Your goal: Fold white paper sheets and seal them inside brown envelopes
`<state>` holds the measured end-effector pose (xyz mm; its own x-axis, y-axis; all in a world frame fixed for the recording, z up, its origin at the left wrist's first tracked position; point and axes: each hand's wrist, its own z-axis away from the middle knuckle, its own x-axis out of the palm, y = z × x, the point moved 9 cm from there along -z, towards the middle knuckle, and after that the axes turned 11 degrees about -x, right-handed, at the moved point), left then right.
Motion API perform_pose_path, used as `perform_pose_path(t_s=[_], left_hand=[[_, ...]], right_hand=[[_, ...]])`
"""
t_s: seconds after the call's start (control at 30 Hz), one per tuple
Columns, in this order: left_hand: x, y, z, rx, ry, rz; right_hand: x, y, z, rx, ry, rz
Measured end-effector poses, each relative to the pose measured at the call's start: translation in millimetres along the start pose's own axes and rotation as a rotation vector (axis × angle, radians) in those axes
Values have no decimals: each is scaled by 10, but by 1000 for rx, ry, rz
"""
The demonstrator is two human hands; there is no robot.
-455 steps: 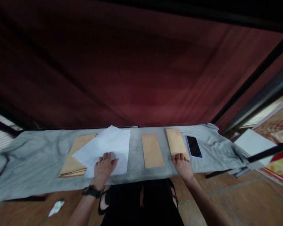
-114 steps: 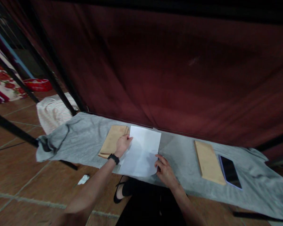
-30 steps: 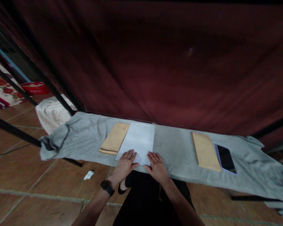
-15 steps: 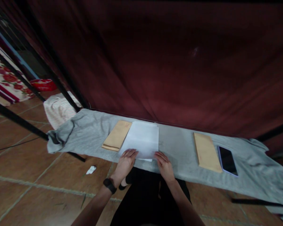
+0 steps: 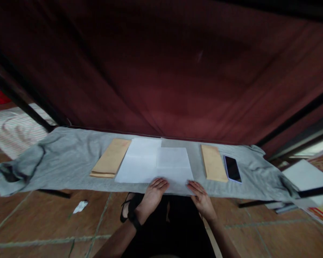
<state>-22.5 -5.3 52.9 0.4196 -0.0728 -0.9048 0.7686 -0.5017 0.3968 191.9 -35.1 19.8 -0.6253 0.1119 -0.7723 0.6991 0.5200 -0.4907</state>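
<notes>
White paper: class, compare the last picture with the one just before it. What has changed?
The upper white sheet has slid to the person's right, from mostly covering the other white paper to lying largely beside it. The left hand and right hand have moved right with it, at its near edge. The left brown pile, right brown pile and phone stayed put.

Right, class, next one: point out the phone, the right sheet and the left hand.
Phone [image 5: 233, 169]: head view, middle of its dark screen.
Right sheet [image 5: 176, 172]: head view, middle of its upper face.
Left hand [image 5: 153, 195]: head view, back of the hand.
</notes>
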Motion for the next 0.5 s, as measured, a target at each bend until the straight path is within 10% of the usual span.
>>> perform_pose_path(t_s=[0.5], left_hand=[[119,-71,-166,50,-17,-106]], right_hand=[[-31,161,-17,0,-13,21]])
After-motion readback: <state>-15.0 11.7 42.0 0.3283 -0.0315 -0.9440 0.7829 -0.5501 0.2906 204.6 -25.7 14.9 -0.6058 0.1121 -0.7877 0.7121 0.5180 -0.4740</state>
